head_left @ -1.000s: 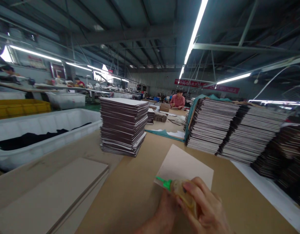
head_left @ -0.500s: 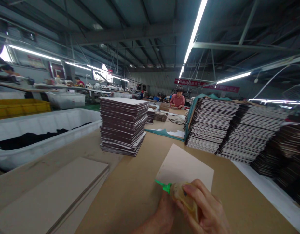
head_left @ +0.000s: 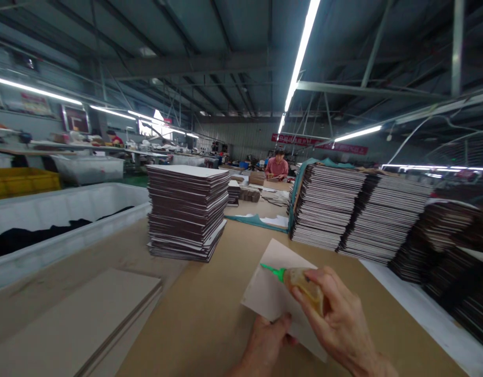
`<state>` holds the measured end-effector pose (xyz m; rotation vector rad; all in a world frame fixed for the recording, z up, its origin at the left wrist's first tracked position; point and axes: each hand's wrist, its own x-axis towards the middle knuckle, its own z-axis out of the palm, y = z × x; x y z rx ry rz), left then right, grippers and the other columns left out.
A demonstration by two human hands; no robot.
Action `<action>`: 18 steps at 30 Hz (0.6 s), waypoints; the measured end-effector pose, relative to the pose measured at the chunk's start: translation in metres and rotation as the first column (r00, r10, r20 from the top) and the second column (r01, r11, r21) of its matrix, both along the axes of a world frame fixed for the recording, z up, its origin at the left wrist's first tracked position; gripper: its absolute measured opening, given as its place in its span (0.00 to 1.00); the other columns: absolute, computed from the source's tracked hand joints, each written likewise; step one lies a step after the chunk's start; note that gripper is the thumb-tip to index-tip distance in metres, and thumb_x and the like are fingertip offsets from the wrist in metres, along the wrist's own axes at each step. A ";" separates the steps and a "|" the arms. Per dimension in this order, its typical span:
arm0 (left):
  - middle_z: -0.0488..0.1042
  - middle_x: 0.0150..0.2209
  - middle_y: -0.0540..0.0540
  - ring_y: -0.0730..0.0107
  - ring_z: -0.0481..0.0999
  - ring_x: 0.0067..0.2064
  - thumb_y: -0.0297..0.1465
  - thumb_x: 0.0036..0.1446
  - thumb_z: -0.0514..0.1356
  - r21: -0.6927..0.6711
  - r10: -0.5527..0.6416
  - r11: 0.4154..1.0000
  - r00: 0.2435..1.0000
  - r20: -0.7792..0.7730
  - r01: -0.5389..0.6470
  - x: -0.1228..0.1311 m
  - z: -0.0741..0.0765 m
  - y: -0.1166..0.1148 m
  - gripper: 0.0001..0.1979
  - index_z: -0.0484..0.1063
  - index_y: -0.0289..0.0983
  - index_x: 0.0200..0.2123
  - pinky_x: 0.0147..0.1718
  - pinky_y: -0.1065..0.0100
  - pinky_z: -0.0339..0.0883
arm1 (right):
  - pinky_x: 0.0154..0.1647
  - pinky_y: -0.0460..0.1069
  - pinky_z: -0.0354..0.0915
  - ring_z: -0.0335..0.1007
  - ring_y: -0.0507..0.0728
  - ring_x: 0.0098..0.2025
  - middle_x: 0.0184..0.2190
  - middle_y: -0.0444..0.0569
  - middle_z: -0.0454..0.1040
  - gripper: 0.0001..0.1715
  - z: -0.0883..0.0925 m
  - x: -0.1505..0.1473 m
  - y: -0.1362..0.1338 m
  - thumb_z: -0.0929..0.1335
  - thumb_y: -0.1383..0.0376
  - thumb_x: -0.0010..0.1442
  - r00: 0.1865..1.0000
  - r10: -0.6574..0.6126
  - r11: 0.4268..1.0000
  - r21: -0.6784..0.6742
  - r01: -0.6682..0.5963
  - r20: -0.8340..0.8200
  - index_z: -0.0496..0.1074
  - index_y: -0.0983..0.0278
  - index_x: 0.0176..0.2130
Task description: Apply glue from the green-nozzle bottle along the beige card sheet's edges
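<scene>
My right hand (head_left: pixel 336 319) is closed around a clear glue bottle (head_left: pixel 302 285) with a green nozzle that points left over a pale card sheet (head_left: pixel 271 293). My left hand (head_left: pixel 267 343) pinches the near edge of that sheet, thumb on top, and tilts it up off the brown table (head_left: pixel 210 314). Both hands are at the bottom middle of the view.
A stack of dark-edged boards (head_left: pixel 186 209) stands ahead left, and long leaning stacks (head_left: pixel 355 209) run along the right. Flat grey boards (head_left: pixel 80 324) lie at the near left beside a white tub (head_left: pixel 68 220). A person in red (head_left: pixel 276 166) sits far back.
My left hand has taken the sheet's near edge and lifted it. The bottle has risen and moved right with my right hand. The view has shifted slightly.
</scene>
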<state>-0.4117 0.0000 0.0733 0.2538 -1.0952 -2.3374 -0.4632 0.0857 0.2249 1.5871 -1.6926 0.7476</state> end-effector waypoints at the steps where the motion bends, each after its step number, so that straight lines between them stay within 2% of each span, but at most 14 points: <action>1: 0.73 0.40 0.37 0.62 0.71 0.35 0.46 0.45 0.67 0.006 0.003 1.000 1.000 0.008 -0.003 -0.004 -0.005 -0.001 0.34 0.66 0.28 0.49 0.30 0.66 0.66 | 0.31 0.40 0.66 0.69 0.46 0.36 0.36 0.45 0.68 0.12 0.001 -0.001 0.000 0.66 0.59 0.63 1.000 -0.009 1.000 -0.017 0.009 -0.003 0.66 0.61 0.45; 3: 0.73 0.40 0.37 0.62 0.72 0.34 0.49 0.42 0.68 0.008 -0.006 1.000 1.000 0.004 0.006 -0.010 -0.014 -0.004 0.37 0.65 0.29 0.49 0.29 0.66 0.66 | 0.33 0.40 0.66 0.68 0.46 0.36 0.36 0.45 0.67 0.12 0.001 -0.001 0.001 0.66 0.59 0.62 1.000 -0.004 1.000 -0.022 0.004 0.005 0.66 0.61 0.45; 6: 0.73 0.39 0.37 0.62 0.72 0.34 0.48 0.46 0.66 -0.032 -0.031 0.999 0.999 -0.023 0.030 -0.014 -0.019 -0.006 0.33 0.67 0.30 0.48 0.31 0.65 0.67 | 0.34 0.41 0.67 0.69 0.47 0.38 0.38 0.46 0.67 0.14 -0.005 -0.001 0.004 0.66 0.60 0.62 0.999 0.025 0.999 0.046 -0.026 0.021 0.65 0.61 0.47; 8: 0.73 0.41 0.37 0.61 0.72 0.36 0.47 0.48 0.66 -0.037 -0.040 0.999 0.999 -0.028 0.039 -0.012 -0.018 -0.006 0.32 0.67 0.31 0.49 0.33 0.65 0.67 | 0.34 0.42 0.67 0.69 0.47 0.37 0.39 0.46 0.67 0.14 -0.008 -0.002 0.005 0.66 0.60 0.62 0.999 0.038 0.998 0.059 -0.039 0.015 0.65 0.61 0.48; 12: 0.73 0.44 0.36 0.62 0.72 0.37 0.45 0.47 0.66 0.003 -0.002 1.000 1.000 -0.004 0.002 -0.007 -0.011 -0.003 0.32 0.67 0.30 0.49 0.31 0.66 0.67 | 0.32 0.41 0.66 0.68 0.46 0.35 0.36 0.45 0.67 0.13 -0.004 -0.002 0.005 0.67 0.60 0.62 1.000 0.022 0.999 -0.043 -0.021 0.007 0.65 0.61 0.46; 16: 0.74 0.42 0.37 0.62 0.72 0.36 0.46 0.44 0.69 0.057 -0.011 0.998 1.000 -0.027 0.012 -0.008 -0.008 -0.002 0.37 0.64 0.29 0.51 0.31 0.66 0.66 | 0.31 0.41 0.67 0.69 0.46 0.34 0.35 0.44 0.67 0.12 0.000 0.002 0.007 0.66 0.59 0.62 0.997 0.063 0.994 0.083 -0.066 0.046 0.64 0.59 0.45; 18: 0.74 0.41 0.37 0.62 0.72 0.36 0.47 0.41 0.70 0.091 -0.007 0.996 0.999 -0.035 0.010 -0.007 -0.007 -0.002 0.38 0.66 0.29 0.49 0.30 0.67 0.66 | 0.32 0.40 0.67 0.69 0.46 0.34 0.34 0.43 0.68 0.12 0.001 0.001 0.009 0.66 0.58 0.62 0.994 0.081 0.993 0.075 -0.087 0.077 0.65 0.59 0.45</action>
